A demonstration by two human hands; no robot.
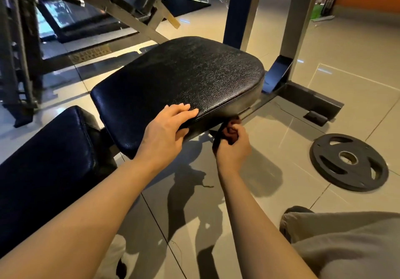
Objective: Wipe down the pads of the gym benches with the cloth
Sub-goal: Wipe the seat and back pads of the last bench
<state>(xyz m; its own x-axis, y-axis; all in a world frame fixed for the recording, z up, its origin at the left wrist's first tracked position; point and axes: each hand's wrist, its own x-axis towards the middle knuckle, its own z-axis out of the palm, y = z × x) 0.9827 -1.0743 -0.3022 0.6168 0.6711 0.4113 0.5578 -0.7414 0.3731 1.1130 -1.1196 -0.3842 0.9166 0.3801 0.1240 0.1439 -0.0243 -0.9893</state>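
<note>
— What are your hands doing?

— My left hand (167, 127) rests on the near edge of the seat pad (179, 81), fingers fairly straight on top and the thumb hooked under the rim. My right hand (232, 146) is curled tight around the cloth (231, 132), a dark reddish bundle, just below the pad's near right corner.

— Is the cloth touching the pad?

— Its top reaches the underside of that corner, though I can't tell whether it truly presses there. Most of the cloth is buried in my fist, and a dark strip hanging beside it may be part of it or part of the frame; I can't make it out.

— Anything else hard to see?

— The back pad (47, 159) is cut off at the left edge, and the bench frame (303, 97) under the seat is mostly hidden by the pad.

— Where is the cloth relative to your left hand?

— Just beside it to the right and lower down, with the pad's edge between them. A weight plate (348, 162) lies on the tiled floor (346, 66), well apart.
</note>
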